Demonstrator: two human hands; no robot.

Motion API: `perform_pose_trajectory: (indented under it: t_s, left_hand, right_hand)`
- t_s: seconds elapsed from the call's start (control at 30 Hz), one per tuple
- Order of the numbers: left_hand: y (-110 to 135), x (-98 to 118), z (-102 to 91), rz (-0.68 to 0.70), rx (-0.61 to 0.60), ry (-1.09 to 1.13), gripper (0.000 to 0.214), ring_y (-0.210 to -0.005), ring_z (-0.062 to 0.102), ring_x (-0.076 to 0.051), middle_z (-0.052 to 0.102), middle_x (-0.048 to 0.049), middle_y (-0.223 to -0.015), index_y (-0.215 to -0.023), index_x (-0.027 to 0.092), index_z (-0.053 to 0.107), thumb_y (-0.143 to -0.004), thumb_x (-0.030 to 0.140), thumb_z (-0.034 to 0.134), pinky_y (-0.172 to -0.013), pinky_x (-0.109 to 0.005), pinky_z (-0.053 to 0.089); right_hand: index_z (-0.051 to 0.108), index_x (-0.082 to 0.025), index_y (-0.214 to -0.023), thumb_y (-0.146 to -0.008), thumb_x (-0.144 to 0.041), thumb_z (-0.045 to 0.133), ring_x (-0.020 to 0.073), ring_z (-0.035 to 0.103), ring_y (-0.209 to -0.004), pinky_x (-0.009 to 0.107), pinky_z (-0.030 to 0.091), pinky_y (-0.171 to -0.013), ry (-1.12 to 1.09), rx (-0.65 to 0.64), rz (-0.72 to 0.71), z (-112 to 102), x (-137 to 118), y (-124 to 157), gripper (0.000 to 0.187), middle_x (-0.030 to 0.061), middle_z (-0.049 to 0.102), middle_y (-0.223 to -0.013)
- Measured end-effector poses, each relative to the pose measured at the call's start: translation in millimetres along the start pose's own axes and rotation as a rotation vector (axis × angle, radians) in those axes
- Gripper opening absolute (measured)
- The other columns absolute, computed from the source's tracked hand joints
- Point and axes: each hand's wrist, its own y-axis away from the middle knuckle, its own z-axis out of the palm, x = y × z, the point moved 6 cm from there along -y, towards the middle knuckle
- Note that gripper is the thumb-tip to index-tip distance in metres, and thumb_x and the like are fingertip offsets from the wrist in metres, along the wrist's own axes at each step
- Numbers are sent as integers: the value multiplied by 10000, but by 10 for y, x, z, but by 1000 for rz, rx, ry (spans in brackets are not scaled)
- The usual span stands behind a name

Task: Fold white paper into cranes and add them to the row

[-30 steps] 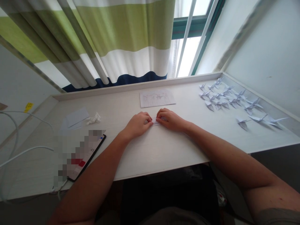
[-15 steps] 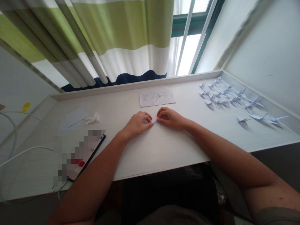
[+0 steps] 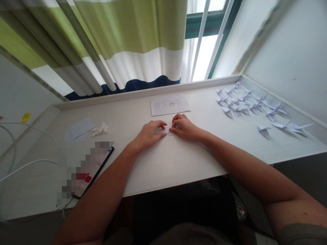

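A small folded piece of white paper (image 3: 167, 130) lies on the white desk between my two hands, partly covered by their fingers. My left hand (image 3: 151, 133) is at its left side, thumb low by the paper's edge and index finger raised apart from the thumb. From the right, my right hand (image 3: 186, 127) pinches the paper, its fingers curled and its thumb on the near side. The finer folds are too small to make out. Just beyond the hands is a flat printed sheet (image 3: 170, 105) with a table on it.
Several folded paper cranes (image 3: 237, 102) stand at the desk's right. On the left are loose white paper sheets (image 3: 82, 128), a crumpled tissue (image 3: 100, 129), a phone (image 3: 89, 173) and white cables (image 3: 28, 166). A raised rim (image 3: 153, 91) runs along the back, below a curtain (image 3: 143, 30).
My left index finger has lifted away from its thumb, widening the gap over the paper. My right hand stays at the paper with slightly shifted fingers. The whole view has moved a little.
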Motion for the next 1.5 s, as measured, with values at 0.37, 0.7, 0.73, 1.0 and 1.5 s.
perform_pose_trajectory:
  t_s: [0.37,0.7,0.73,1.0,1.5]
  left_hand:
    - [4,-5,-31,27,-43,136,264,-1120,723,-258,804,-71,-1154,-1171,232,795,-999,331,621,-1065,-442,526]
    - [32,169,85,235,-83,61,200,-991,705,-228,790,-26,-956,-1091,260,828,-927,212,724,-1014,-416,546]
    - [33,184,96,270,-90,28,169,-996,697,-230,782,-32,-953,-1052,259,835,-942,214,715,-1002,-412,547]
    - [145,327,79,419,-184,-210,215,-1028,667,-245,763,-65,-1042,-1062,266,866,-1034,280,653,-956,-416,525]
    - [239,503,85,385,-283,-480,303,-1094,682,-270,771,-68,-1151,-1145,283,847,-1093,322,551,-999,-448,498]
  right_hand:
    - [688,-211,-851,-964,-303,686,343,560,-1235,555,475,-1120,-16,-54,-13,-55,20,27,146,135,637,-1207]
    - [732,-222,-926,-957,-329,680,348,559,-1249,553,465,-1133,-65,-124,-86,-120,41,55,123,134,645,-1221]
    - [747,-227,-938,-955,-328,676,348,562,-1246,555,461,-1135,-74,-127,-93,-124,41,53,125,131,650,-1215]
    - [824,-265,-965,-918,-397,731,338,561,-1311,552,411,-1202,-158,-217,-117,-180,92,58,168,108,663,-1292]
    - [810,-248,-870,-872,-426,798,343,542,-1316,560,400,-1222,-175,-203,-53,-157,87,31,178,110,642,-1271]
